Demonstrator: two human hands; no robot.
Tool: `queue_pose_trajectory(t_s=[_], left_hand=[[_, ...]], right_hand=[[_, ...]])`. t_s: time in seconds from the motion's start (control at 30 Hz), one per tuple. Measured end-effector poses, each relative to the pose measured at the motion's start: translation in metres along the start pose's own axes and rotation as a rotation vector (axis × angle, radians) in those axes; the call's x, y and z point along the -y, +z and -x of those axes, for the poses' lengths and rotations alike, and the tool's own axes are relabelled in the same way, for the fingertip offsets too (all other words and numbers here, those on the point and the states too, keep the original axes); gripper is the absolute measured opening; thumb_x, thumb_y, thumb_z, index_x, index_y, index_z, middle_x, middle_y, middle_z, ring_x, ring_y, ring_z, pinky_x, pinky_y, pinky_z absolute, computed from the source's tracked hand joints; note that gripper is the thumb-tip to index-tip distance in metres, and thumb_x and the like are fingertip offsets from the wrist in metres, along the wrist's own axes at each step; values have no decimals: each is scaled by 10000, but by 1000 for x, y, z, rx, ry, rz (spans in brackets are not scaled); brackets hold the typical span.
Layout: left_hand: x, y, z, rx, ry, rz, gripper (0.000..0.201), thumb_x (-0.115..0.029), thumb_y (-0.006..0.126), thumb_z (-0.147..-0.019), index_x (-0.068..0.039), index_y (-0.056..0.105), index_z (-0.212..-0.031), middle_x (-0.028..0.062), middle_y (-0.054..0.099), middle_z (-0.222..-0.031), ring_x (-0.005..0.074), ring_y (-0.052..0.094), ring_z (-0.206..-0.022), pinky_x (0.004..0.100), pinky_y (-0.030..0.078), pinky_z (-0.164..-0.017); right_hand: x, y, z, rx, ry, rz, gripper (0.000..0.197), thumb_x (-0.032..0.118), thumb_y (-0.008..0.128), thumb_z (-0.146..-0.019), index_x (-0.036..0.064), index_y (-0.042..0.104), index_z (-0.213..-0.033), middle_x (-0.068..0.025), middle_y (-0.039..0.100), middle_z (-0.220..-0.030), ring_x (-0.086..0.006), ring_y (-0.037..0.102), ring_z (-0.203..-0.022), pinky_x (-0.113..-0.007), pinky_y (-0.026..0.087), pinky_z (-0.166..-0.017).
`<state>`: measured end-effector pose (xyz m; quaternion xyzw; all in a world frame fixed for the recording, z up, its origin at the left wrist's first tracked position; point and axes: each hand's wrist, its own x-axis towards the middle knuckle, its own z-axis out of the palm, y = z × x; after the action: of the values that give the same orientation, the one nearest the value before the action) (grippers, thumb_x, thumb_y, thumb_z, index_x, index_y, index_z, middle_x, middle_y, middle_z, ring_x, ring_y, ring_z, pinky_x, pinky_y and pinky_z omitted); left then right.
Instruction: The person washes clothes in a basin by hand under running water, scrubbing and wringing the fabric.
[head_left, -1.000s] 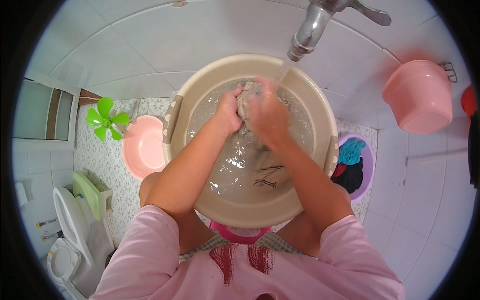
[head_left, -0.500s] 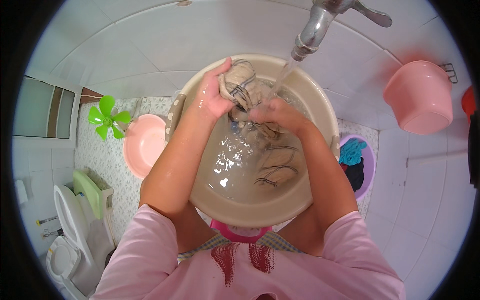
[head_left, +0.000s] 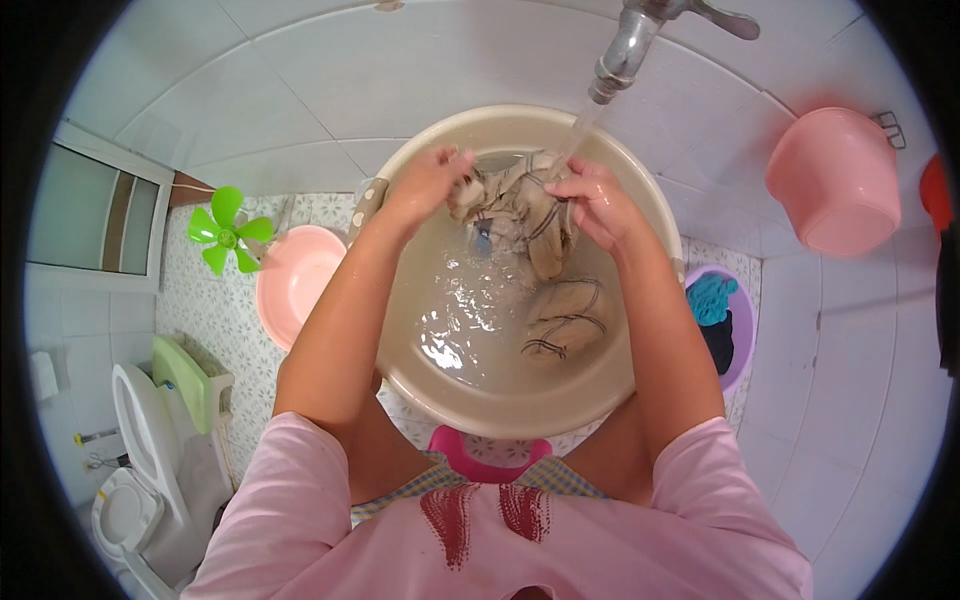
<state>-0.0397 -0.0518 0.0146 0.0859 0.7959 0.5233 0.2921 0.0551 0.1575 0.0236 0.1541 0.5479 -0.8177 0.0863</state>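
A wet beige garment with dark stripes (head_left: 525,205) is spread between my hands at the far side of a large beige basin (head_left: 500,424). My left hand (head_left: 428,183) has its fingers curled at the garment's left edge, slightly blurred. On the other side, my right hand (head_left: 600,205) pinches the garment between thumb and fingers. From a metal tap (head_left: 622,55), a stream of water (head_left: 580,130) falls beside my right hand onto the cloth. The garment's lower part lies under the cloudy water (head_left: 450,310), nearer to me.
At left stand a pink basin (head_left: 297,290) and a green-bladed fan (head_left: 228,237). A purple basin (head_left: 738,355) with teal cloth (head_left: 712,299) and dark cloth is at right. A pink bucket (head_left: 838,180) hangs on the wall. A bright pink stool (head_left: 490,463) sits below me.
My hands have moved apart, my right hand going right. The bunched garment, held up in my left hand before, is now lower and spread between both hands.
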Motion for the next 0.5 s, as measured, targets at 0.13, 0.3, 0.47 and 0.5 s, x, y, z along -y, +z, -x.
queue_pose_trajectory(t_s=[0.13, 0.3, 0.47, 0.5], left_hand=[[-6, 11, 32, -227, 283, -748, 741, -247, 672, -741, 5, 286, -1321, 189, 424, -1261, 251, 412, -1178, 326, 355, -948], [-11, 32, 60, 113, 559, -400, 761, -185, 687, -698, 30, 267, -1294, 260, 412, -1241, 364, 431, -1133, 398, 389, -902], [2, 64, 45, -47, 449, -399, 570, -111, 640, -701, 15, 396, -1201, 272, 531, -1063, 406, 490, -1018, 434, 400, -860], [5, 61, 41, -111, 442, -518, 485, -78, 608, -699, 12, 435, -1144, 259, 559, -989, 404, 514, -966, 446, 403, -836]], right_hand=[[12, 13, 11, 239, -91, -304, 508, -102, 472, -711, -111, 321, -1196, -201, 469, -1114, -284, 518, -1012, -387, 430, -899], [21, 25, 20, 331, -212, -465, 475, -98, 482, -714, -101, 375, -1177, -204, 469, -1161, -285, 455, -1118, -396, 351, -983], [26, 26, 16, 115, -176, -486, 336, -115, 471, -703, -95, 458, -1037, -193, 523, -990, -305, 539, -950, -430, 453, -863], [25, 21, 13, 114, -182, -483, 336, -115, 471, -703, -95, 458, -1037, -193, 523, -990, -305, 539, -950, -430, 453, -863]])
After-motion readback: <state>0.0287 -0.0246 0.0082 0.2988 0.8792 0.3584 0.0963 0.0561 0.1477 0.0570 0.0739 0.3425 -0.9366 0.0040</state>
